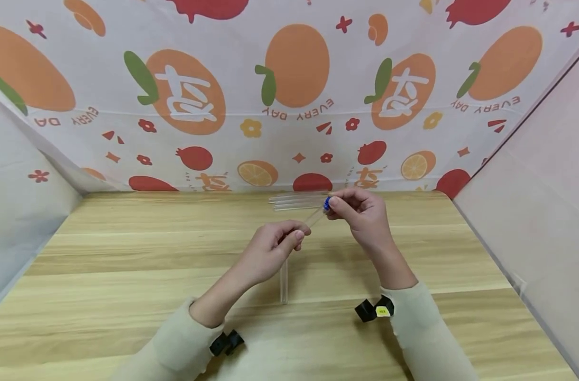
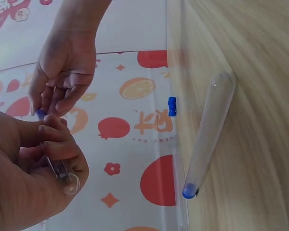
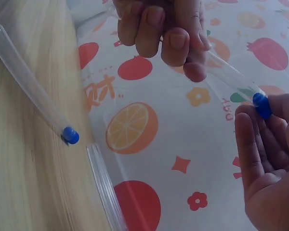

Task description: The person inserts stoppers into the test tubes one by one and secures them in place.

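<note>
My left hand grips a clear test tube; its rounded end pokes out below the fingers in the left wrist view. At the tube's upper end, a blue stopper is pinched between the thumb and fingers of my right hand. The stopper meets the tube's mouth; how deep it sits I cannot tell. Beneath the left hand, a second test tube with a blue stopper in its end lies on the table; the left hand covers that end in the head view.
Several clear tubes lie side by side at the back of the wooden table. A loose blue stopper is near the table's back edge. Behind rises a fruit-printed cloth; a pale wall stands on the right.
</note>
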The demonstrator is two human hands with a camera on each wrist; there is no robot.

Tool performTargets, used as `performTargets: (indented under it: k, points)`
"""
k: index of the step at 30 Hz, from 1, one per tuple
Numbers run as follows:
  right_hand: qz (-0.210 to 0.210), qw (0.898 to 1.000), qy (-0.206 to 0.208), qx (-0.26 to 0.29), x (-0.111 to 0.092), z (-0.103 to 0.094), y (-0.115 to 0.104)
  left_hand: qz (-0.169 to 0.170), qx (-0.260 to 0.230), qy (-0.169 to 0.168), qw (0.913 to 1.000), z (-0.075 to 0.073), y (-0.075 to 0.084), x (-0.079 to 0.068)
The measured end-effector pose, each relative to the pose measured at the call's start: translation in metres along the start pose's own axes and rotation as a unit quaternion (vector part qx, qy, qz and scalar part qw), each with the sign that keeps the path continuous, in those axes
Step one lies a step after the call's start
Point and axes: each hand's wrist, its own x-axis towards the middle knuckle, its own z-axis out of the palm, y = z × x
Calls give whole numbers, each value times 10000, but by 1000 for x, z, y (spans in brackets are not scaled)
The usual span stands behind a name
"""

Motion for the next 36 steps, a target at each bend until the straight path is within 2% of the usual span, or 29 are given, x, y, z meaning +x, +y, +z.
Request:
performTargets:
  k: [6,9,14,19,22,26,30,36]
  points:
    - [-464,9984,-57,-313,-2,0,-2,90,-141,91,9998,1,2,1]
    - [-713,9968,-110,-349,-3,-1,-1,149,-63,132,9998,1,3,1]
    - [-1078,9932,-140,-405,-4,0,1,216,219,396,9987,4,4,2]
    - [-1306,9891,-148,-655,-5,-2,6,164,104,444,9988,9,3,2]
    - [-1345,9899,-224,-400,-4,-3,10,71,-174,306,9994,9,3,3]
    - [-1358,9900,-286,255,-3,1,15,26,-491,209,9986,6,2,4]
    - [-1220,9905,-366,514,-2,6,15,38,-483,213,9986,3,1,3]
    - [-743,9932,-469,759,-1,7,7,-266,-1154,-323,9924,1,-1,1]
